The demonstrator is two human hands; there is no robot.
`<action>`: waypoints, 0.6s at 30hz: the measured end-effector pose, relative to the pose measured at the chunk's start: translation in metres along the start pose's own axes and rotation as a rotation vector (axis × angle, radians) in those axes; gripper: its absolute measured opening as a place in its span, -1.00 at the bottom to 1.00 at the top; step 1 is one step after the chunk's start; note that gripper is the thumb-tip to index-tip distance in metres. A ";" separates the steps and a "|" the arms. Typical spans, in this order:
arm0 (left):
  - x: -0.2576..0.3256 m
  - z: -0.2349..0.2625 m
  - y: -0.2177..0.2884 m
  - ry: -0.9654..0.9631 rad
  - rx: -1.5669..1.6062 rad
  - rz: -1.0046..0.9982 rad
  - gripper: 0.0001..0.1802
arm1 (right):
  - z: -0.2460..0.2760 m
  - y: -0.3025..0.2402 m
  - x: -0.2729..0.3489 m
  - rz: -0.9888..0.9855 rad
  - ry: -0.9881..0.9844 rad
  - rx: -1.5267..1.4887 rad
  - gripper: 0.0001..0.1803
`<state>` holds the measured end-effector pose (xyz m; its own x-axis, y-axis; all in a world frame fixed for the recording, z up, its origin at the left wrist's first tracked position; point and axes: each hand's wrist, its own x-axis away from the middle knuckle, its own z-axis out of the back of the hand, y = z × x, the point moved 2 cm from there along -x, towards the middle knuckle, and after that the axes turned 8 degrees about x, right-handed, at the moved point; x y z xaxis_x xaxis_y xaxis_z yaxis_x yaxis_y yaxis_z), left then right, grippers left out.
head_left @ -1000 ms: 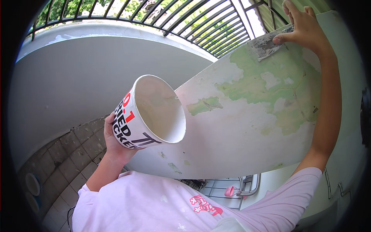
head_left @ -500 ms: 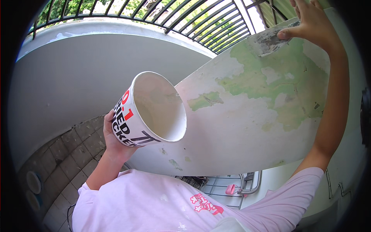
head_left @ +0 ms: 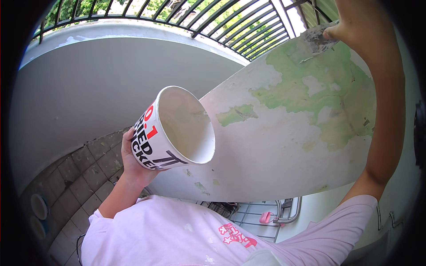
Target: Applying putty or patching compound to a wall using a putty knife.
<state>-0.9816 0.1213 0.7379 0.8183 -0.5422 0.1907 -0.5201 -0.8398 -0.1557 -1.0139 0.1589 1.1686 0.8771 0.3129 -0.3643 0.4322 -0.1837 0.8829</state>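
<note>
My left hand [head_left: 132, 165] grips a white paper bucket [head_left: 177, 129] with red and black lettering from below, tilted so its open, paint-stained mouth faces up and right. The bucket sits close under a white surface with peeling paint and green patches [head_left: 288, 128]. My right hand [head_left: 350, 24] is raised high at the top right, closed on a small grey scraper [head_left: 316, 39] whose blade lies against the flaking upper part of that surface. My right forearm [head_left: 386, 124] runs down the right side, and my pink shirt [head_left: 177, 235] fills the bottom.
A black metal railing [head_left: 199, 15] tops the curved white balcony wall [head_left: 111, 75]. Grey floor tiles [head_left: 75, 177] lie at the lower left with two round lids [head_left: 39, 206]. A white wire rack with a pink clip [head_left: 265, 217] sits below the peeling surface.
My right hand has pushed the scraper further up and to the right along the peeling surface. The bucket has stayed in about the same place under it.
</note>
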 end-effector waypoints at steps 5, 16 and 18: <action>0.005 -0.010 -0.002 0.044 -0.015 0.010 -0.25 | 0.019 -0.002 0.009 0.003 -0.008 0.010 -0.06; 0.004 -0.008 -0.007 0.040 -0.031 0.051 -0.24 | -0.087 0.028 -0.029 0.012 -0.173 -0.452 0.21; 0.004 -0.009 -0.006 0.061 -0.048 0.038 -0.24 | -0.088 0.031 -0.030 0.020 -0.195 -0.487 0.23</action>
<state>-0.9775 0.1243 0.7484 0.7823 -0.5730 0.2441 -0.5628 -0.8183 -0.1171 -1.0451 0.2256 1.2330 0.9271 0.1255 -0.3533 0.3082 0.2816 0.9087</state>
